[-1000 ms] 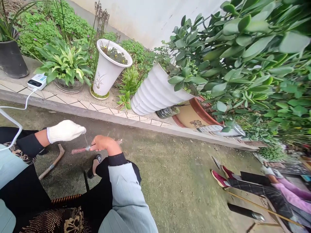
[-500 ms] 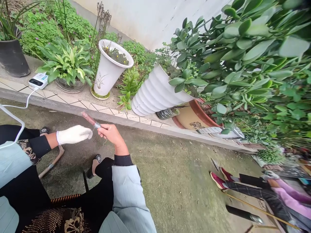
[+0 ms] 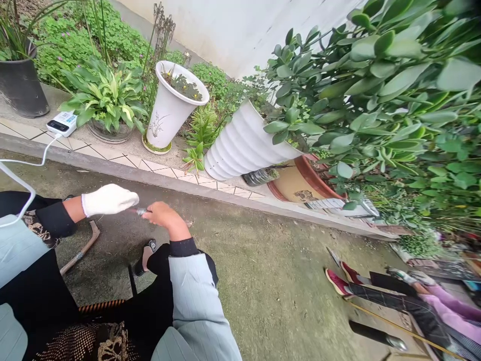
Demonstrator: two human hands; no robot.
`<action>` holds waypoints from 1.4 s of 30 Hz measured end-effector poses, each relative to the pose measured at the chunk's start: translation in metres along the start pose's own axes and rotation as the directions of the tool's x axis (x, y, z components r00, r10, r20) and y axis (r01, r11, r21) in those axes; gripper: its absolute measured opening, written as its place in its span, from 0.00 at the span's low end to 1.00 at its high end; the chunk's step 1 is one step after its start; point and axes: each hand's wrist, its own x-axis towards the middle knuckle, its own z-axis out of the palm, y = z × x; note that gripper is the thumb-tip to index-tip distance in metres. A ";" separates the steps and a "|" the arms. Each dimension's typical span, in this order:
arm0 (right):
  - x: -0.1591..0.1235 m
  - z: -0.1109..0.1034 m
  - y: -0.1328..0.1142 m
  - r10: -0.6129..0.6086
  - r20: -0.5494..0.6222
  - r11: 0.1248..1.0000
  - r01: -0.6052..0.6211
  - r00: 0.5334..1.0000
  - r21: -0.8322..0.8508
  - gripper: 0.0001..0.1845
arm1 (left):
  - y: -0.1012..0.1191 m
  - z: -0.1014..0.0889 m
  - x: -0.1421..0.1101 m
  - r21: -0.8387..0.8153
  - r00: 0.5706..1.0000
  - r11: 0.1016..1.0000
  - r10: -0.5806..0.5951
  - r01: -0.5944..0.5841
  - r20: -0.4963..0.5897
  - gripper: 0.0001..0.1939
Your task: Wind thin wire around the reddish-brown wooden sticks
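In my bare right hand (image 3: 163, 214), closed at the wrist side of the wrapping, is a thin reddish-brown stick with silvery wire (image 3: 141, 211) coiled around it. My left hand (image 3: 108, 199) wears a white knitted glove, its fingers drawn together right beside the coil. The glove covers most of the stick; only a little brown shows under its fingertips. A loose strand ran from the coil to the gloved fingers just before; now it is hidden. Both hands are above the ground in front of my knees.
A curved wooden-handled tool (image 3: 80, 250) lies by my left leg. A tiled ledge ahead carries a white flowerpot (image 3: 161, 120), a ribbed white pot (image 3: 236, 145) and a cabled white device (image 3: 62, 124). At right, a person in red shoes (image 3: 336, 282) sits by a black-handled object (image 3: 376, 333).
My right hand has dropped slightly and shifted left, turning the stick so it now lies nearly level behind the glove. My gloved left hand has risen and moved a little left.
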 end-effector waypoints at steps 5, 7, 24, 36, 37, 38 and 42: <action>-0.018 -0.010 -0.005 -0.413 0.281 0.874 0.290 0.866 0.390 0.13 | -0.003 -0.005 0.007 -0.142 0.997 0.990 0.029 -0.018 0.077 0.18; -0.025 -0.017 0.001 -0.453 0.148 0.795 0.324 0.879 0.513 0.13 | -0.004 -0.003 0.010 -0.301 0.997 0.954 0.014 0.011 0.080 0.19; -0.008 -0.015 0.023 0.169 -0.246 0.957 -0.219 0.954 -0.192 0.15 | 0.005 -0.003 0.003 -0.286 0.970 0.955 0.142 -0.081 0.199 0.18; -0.027 -0.022 0.015 -0.420 0.035 0.753 0.326 0.907 0.572 0.13 | -0.010 -0.001 0.006 -0.563 0.991 0.824 0.009 0.070 0.135 0.18; -0.029 -0.025 0.020 -0.346 -0.165 0.686 0.369 0.924 0.628 0.15 | -0.008 0.002 0.006 -0.649 0.988 0.753 -0.014 0.110 0.152 0.19; -0.029 -0.028 0.025 -0.231 -0.336 0.641 0.403 0.913 0.653 0.16 | -0.005 0.004 0.006 -0.715 0.984 0.684 -0.023 0.143 0.176 0.20; -0.019 -0.030 0.037 0.125 -0.542 0.835 0.206 0.831 0.509 0.15 | 0.008 0.005 0.007 -0.784 0.969 0.608 0.093 0.126 0.228 0.20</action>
